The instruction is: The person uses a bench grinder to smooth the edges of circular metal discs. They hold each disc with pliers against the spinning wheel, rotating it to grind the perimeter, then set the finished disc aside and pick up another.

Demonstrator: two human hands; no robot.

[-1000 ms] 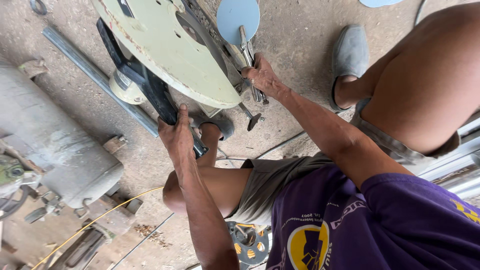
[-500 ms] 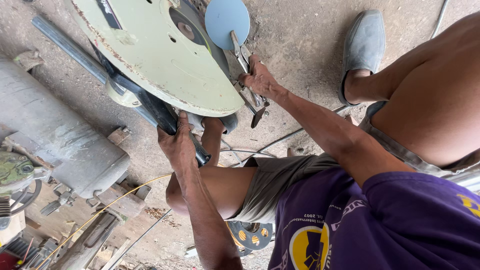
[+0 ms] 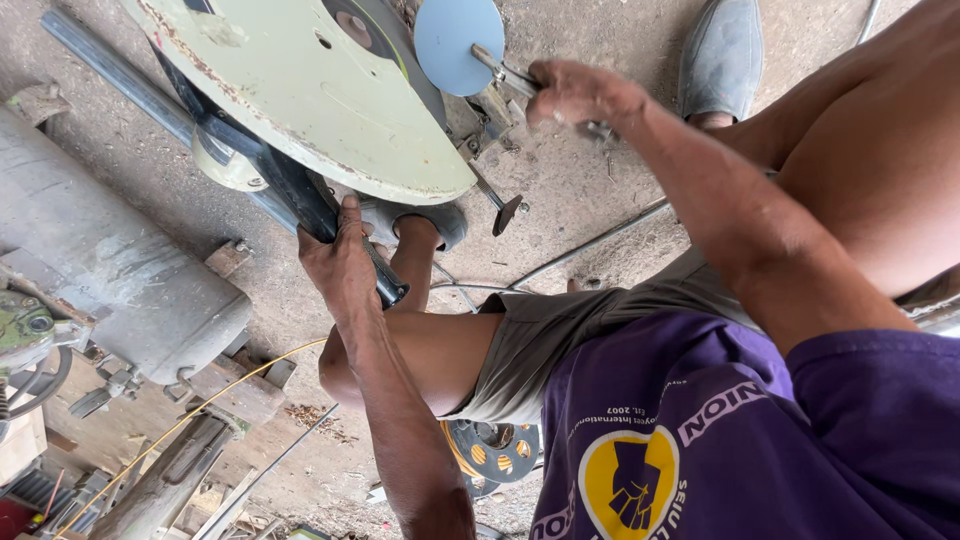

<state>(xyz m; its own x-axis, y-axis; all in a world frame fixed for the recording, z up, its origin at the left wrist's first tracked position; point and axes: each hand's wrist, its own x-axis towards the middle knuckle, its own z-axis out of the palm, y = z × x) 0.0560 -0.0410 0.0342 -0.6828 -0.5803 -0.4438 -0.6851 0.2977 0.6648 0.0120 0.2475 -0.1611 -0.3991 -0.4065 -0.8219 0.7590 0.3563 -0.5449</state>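
Note:
My left hand (image 3: 343,262) is closed around the black handle (image 3: 310,205) of a cut-off saw with a pale green blade guard (image 3: 300,90). My right hand (image 3: 578,95) grips a thin metal rod (image 3: 497,66) beside the saw's clamp, just right of a light blue disc (image 3: 458,42). A long grey metal pipe (image 3: 110,65) runs under the saw. My bent knee (image 3: 430,350) and grey shorts lie below the hands.
A grey cylindrical tank (image 3: 100,260) lies at the left on the dirt floor. A yellow cable (image 3: 200,410), wooden blocks and metal scraps sit lower left. Grey shoes (image 3: 725,55) stand near the saw; thin cables cross the floor.
Both hands keep their holds. The saw and hands now appear larger and higher in view; my right hand sits further up and right by the blue disc.

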